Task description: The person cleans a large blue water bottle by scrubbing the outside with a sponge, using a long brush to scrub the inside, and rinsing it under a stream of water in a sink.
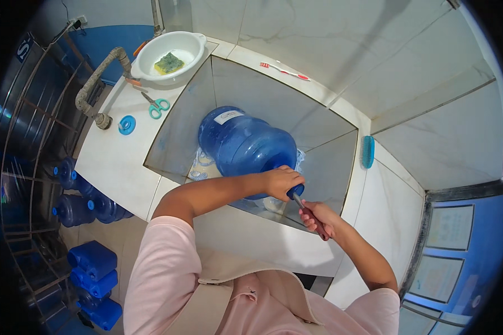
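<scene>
Blue water jug [251,146] lies on its side in the grey tiled basin [274,89], neck toward the person, label at the far end. Left hand [282,182] is clamped over the neck, just behind the blue mouth [295,192]. Right hand [321,216] has its fingers wrapped round a tool with a maroon handle [320,228]; its grey shaft meets the mouth, can't tell how far in. Hands close, not touching. White tub [194,72] on the far-left ledge, green-yellow sponge [170,63] inside. Nearer on that ledge: teal-handled scissors [157,106], blue ring-shaped piece [127,125]. Red-white toothbrush [285,71] on the back ledge, teal brush [368,152] on the right one. Floor left: more blue jugs [72,210], stacked blue containers [93,260].
</scene>
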Tool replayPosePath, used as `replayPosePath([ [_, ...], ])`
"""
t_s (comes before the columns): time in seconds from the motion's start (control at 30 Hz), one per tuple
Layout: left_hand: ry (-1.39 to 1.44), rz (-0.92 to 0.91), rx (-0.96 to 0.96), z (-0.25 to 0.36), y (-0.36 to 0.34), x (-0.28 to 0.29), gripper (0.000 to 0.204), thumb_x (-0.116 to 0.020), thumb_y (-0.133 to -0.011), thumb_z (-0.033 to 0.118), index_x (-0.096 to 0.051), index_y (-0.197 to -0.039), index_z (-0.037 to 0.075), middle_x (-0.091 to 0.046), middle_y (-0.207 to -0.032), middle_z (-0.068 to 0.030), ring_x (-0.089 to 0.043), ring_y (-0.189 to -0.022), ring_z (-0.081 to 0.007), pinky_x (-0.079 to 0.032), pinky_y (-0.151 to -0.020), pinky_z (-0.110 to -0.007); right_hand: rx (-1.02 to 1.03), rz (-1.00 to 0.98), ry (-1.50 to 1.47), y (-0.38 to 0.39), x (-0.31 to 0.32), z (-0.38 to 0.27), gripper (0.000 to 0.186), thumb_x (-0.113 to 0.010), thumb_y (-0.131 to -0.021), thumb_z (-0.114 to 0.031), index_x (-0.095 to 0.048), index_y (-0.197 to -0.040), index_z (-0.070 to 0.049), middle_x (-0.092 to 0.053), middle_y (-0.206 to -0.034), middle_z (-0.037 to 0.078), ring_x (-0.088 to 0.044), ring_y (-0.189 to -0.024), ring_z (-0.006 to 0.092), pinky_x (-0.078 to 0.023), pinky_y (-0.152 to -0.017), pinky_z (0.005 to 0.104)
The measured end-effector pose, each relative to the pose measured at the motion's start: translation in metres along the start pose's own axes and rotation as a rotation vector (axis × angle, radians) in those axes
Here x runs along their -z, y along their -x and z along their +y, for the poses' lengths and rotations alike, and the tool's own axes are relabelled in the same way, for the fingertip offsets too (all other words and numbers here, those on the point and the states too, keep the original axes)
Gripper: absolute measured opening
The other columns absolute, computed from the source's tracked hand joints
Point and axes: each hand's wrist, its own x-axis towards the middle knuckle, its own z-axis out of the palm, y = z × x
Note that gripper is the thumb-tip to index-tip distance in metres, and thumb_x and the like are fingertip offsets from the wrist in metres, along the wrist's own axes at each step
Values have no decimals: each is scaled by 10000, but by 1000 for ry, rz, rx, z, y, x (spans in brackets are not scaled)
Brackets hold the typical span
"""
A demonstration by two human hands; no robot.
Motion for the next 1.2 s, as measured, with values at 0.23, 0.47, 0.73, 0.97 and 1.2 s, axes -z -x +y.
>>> replayPosePath([
  [0.23, 75, -264, 16, -5, 2, 0, 515, -707, -605, 245, -509, -1052, 81, -565, -930, -117, -557, -957, -302, -378, -872, -443, 404, 373, 946, 28, 5, 13, 560, -352, -963, -466, -519, -759, 28, -500, -534, 97, -524, -477, 229, -454, -495, 367],
  [0.47, 150, -282, 12, -9, -13, 11, 436, -695, -615, 237, -518, -986, 91, -580, -894, -106, -573, -922, -295, -406, -814, -426, -380, -206, -660, 131, 3, 54, 513, -378, -937, -540, -499, -771, -69, -401, -491, 3, -313, -363, 83, -278, -329, 243],
  [0.73, 254, -412, 121, -12, -29, 27, 474, -705, -616, 235, -515, -1027, 94, -565, -938, -105, -550, -958, -303, -382, -857, -420, 128, 416, 618, 144, 52, 105, 479, -450, -934, -459, -513, -732, -29, -557, -543, 102, -535, -437, 255, -419, -430, 381],
  [0.97, -73, 150, -37, -8, 1, -20, 531, -735, -588, 243, -530, -1049, 75, -557, -931, -112, -542, -913, -315, -392, -842, -400, -378, -128, -601, 189, 11, 93, 496, -394, -953, -490, -503, -732, -59, -431, -502, -9, -353, -354, 107, -276, -333, 257],
  [1.2, 276, -298, 88, -16, -29, 37, 484, -702, -624, 182, -533, -1070, 105, -592, -889, -108, -576, -885, -322, -438, -791, -414, 119, 546, 891, 187, 80, 123, 357, -553, -883, -369, -529, -779, -28, -517, -515, 175, -544, -531, 396, -418, -508, 470],
])
